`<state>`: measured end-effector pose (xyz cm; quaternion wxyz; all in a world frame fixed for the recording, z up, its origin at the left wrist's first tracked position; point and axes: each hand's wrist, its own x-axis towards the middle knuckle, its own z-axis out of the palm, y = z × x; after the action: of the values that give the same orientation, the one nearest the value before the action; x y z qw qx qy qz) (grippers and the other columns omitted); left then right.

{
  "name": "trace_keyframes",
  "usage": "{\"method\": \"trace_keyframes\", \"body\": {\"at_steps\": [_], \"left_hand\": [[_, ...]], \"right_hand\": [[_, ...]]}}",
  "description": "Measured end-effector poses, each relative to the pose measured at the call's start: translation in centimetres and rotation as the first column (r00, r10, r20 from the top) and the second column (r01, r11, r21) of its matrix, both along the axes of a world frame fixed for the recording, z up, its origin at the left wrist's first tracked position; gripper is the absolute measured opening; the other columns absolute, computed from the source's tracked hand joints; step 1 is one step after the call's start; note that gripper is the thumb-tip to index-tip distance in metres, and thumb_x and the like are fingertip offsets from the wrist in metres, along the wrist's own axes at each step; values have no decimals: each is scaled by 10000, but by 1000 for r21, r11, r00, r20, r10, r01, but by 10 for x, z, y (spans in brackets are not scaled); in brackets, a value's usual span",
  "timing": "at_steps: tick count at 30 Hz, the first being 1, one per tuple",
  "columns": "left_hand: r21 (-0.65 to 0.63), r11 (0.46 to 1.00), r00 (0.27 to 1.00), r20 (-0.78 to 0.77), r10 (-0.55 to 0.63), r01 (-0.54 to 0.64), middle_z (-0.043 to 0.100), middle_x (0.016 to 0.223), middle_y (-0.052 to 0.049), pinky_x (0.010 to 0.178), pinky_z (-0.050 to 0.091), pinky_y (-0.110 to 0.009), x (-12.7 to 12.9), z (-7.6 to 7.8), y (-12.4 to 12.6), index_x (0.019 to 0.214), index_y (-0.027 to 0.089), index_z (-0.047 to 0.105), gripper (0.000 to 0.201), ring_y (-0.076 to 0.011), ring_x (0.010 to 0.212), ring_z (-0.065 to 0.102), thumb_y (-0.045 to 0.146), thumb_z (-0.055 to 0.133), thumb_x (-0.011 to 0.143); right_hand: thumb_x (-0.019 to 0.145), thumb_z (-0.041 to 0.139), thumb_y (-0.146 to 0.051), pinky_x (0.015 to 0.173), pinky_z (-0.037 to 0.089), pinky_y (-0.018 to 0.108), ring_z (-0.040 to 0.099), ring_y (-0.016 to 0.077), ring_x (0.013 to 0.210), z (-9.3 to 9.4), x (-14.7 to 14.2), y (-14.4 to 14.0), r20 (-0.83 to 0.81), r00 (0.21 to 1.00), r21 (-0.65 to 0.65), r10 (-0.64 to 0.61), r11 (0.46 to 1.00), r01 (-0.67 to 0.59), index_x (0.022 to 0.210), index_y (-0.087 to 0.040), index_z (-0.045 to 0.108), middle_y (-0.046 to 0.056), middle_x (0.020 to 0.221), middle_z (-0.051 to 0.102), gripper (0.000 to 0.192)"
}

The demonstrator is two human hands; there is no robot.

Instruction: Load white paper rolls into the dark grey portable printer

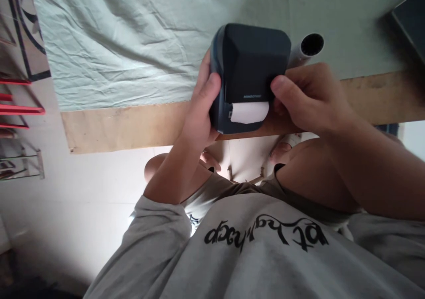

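Fingers (212, 84) of the left hand (199, 113) wrapped round the near-left corner of the dark receipt printer (252, 73), thumb on top; right hand (308, 97) closed against the opposite side, thumb pressed on the cover just above the strip of white paper (249, 112) at the slot. Printer held between both hands at the near edge of the wooden table (133, 126), partly on the green cloth (133, 38). Apparently steadying or adjusting the cover; next likely needing a firm press or pull without tearing the paper. White tube (308, 47) touching or just behind the printer on the right, a dark box (411, 20) well apart at the far corner, knees below
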<state>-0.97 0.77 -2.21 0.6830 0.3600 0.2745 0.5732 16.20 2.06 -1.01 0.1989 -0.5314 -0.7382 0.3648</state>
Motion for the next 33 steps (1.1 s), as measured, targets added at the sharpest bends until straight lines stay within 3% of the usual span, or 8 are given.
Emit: {"method": "trace_keyframes", "body": {"at_steps": [4, 9, 14, 20, 26, 33], "left_hand": [[-153, 986, 994, 79, 78, -65, 540, 723, 18, 707, 471, -159, -1, 1, -1, 748, 159, 529, 240, -63, 681, 554, 219, 319, 845], [-207, 972, 992, 43, 122, -111, 500, 656, 8, 626, 458, -170, 1, 4, -2, 838, 149, 527, 238, -68, 604, 523, 194, 294, 839], [-183, 972, 986, 49, 161, -150, 341, 535, 17, 549, 399, -126, 3, 9, -2, 779, 126, 541, 288, -39, 505, 441, 143, 261, 845], [-134, 981, 984, 89, 152, -140, 340, 555, 17, 540, 379, -154, 4, 10, -2, 809, 119, 515, 295, -50, 499, 410, 107, 223, 845], [-145, 975, 985, 19, 173, -169, 269, 525, 13, 529, 365, -146, 5, 10, -2, 800, 136, 532, 323, -57, 474, 365, 136, 216, 862], [-141, 961, 971, -47, 234, -239, 228, 536, 5, 554, 350, -141, 3, 6, -1, 545, 146, 392, 308, -56, 504, 343, 201, 383, 849]], "right_hand": [[768, 230, -659, 463, 138, 137, 308, -55, 509, -1, 2, 1, 47, 999, 23, 24, 999, -25, 606, -50, 461, 18, 551, 420, 671], [766, 270, -647, 462, 134, 145, 249, -49, 480, -1, 1, 0, 40, 997, 9, 64, 998, -65, 597, -62, 436, 18, 515, 382, 631], [736, 390, -595, 439, 143, 146, 248, -48, 437, 1, 1, -1, 1, 995, -8, 104, 995, -104, 593, -74, 423, 9, 507, 394, 541], [724, 415, -580, 446, 169, 140, 266, -40, 441, 4, 2, -1, 58, 993, -3, 100, 995, -100, 632, -81, 444, 11, 506, 388, 508], [731, 374, -599, 454, 173, 133, 262, -36, 466, 5, -1, -2, 30, 992, -16, 120, 993, -119, 631, -81, 437, 13, 525, 372, 531], [770, 286, -585, 463, 176, 134, 328, -23, 510, 5, 0, -1, 13, 992, 5, 122, 993, -122, 643, -88, 429, 24, 572, 434, 533]]}}
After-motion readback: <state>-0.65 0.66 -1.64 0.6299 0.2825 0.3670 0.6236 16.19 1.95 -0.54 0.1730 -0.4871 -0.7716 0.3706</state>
